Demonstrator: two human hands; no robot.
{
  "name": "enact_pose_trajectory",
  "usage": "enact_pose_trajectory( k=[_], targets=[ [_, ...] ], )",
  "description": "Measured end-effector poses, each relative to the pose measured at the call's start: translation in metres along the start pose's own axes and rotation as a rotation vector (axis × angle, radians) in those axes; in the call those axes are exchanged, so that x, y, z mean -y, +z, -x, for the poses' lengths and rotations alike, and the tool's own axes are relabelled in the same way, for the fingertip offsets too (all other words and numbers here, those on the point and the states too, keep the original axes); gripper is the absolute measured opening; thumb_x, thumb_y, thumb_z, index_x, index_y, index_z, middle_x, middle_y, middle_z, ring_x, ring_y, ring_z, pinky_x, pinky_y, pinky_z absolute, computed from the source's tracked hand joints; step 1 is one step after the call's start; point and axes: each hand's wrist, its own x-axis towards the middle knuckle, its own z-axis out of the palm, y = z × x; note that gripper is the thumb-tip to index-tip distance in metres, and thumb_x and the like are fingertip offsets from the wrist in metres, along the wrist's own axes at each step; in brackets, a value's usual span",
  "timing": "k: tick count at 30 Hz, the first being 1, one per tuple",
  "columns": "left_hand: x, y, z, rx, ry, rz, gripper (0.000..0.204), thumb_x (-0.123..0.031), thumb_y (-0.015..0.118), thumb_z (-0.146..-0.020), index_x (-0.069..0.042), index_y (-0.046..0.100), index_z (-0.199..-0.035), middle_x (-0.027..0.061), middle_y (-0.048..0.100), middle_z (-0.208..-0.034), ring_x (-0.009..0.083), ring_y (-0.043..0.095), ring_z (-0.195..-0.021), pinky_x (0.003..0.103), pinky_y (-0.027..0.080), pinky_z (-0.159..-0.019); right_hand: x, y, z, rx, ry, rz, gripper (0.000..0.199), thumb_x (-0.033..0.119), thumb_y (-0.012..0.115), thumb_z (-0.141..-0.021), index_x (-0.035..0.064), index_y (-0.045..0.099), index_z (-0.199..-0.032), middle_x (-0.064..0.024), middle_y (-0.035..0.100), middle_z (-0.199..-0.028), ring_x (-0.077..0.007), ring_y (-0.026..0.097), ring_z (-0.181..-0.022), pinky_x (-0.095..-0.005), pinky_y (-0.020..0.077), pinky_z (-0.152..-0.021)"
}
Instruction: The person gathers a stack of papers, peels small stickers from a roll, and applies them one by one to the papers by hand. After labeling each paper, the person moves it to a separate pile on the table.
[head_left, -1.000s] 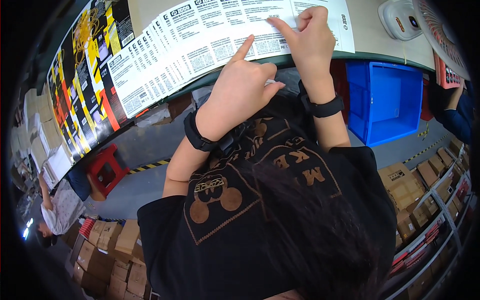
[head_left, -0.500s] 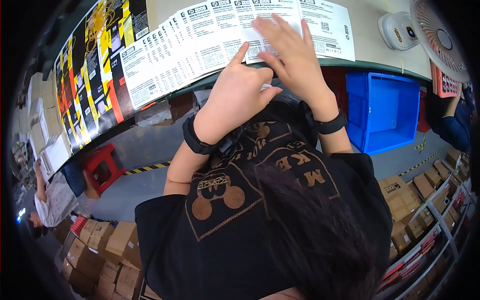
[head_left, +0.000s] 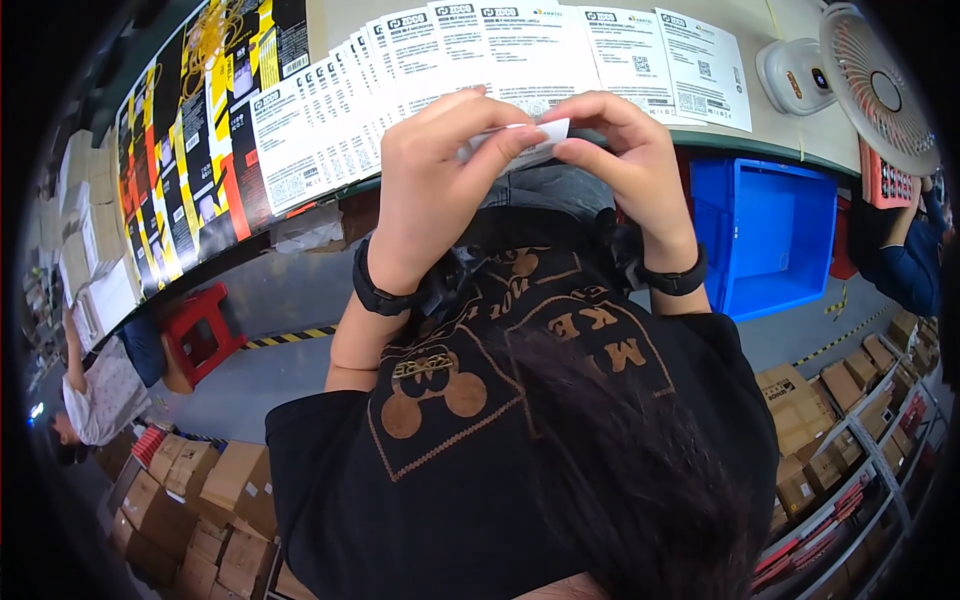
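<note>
Printed white sheets (head_left: 535,55) lie fanned in an overlapping row along the near part of the table. In front of them, over the table's near edge, both my hands are at a small white slip of paper (head_left: 554,131). My left hand (head_left: 425,165) is closed, pinching the slip between thumb and fingers. My right hand (head_left: 635,165) curls at the slip's other end, index finger and thumb around it. Whether the right fingertips grip it firmly is hard to make out. The slip's left part is hidden behind my left fingers.
Black and yellow printed packaging sheets (head_left: 185,140) with rubber bands (head_left: 205,40) cover the table's left. At right are a white device (head_left: 795,78), a fan (head_left: 880,90) and a blue bin (head_left: 780,240). A red stool (head_left: 205,335) stands left; other people sit at both sides.
My right hand has come off the sheets and moved down to the slip. My left index finger has curled in. The rightmost sheets are now spread further right.
</note>
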Motion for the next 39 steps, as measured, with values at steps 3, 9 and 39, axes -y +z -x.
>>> enact_pose_trajectory(
  k=[3, 9, 39],
  targets=[
    [-0.007, 0.002, -0.003, -0.078, 0.019, -0.019, 0.012, -0.013, 0.069, -0.073, -0.004, 0.064, -0.078, 0.0067, 0.059, -0.068, 0.0207, 0.058, -0.061, 0.030, 0.048, -0.065, 0.005, 0.007, 0.000, 0.002, 0.114, -0.218, 0.020, 0.000, 0.063, -0.077, -0.0018, 0.059, -0.097, -0.0074, 0.060, -0.097, -0.0131, 0.054, -0.097, -0.0265, 0.0453, -0.084],
    [-0.020, 0.003, -0.004, -0.076, 0.008, -0.085, 0.016, -0.005, 0.067, -0.074, -0.001, 0.063, -0.089, 0.0068, 0.064, -0.077, 0.0148, 0.060, -0.070, 0.026, 0.046, -0.072, 0.006, 0.009, -0.008, -0.144, -0.115, 0.068, 0.013, -0.001, 0.061, -0.080, -0.0034, 0.058, -0.093, -0.0098, 0.060, -0.097, -0.0150, 0.056, -0.094, -0.0269, 0.0462, -0.083],
    [0.005, 0.023, -0.014, 0.003, -0.275, 0.060, 0.015, -0.011, 0.070, -0.074, 0.002, 0.062, -0.073, 0.0067, 0.050, -0.049, 0.0085, 0.046, -0.046, 0.020, 0.036, -0.045, -0.021, 0.002, -0.015, -0.418, -0.143, -0.275, 0.057, -0.010, 0.062, -0.075, -0.0029, 0.036, -0.125, -0.0114, 0.060, -0.085, -0.0145, 0.059, -0.079, -0.0232, 0.0482, -0.074]
  ],
)
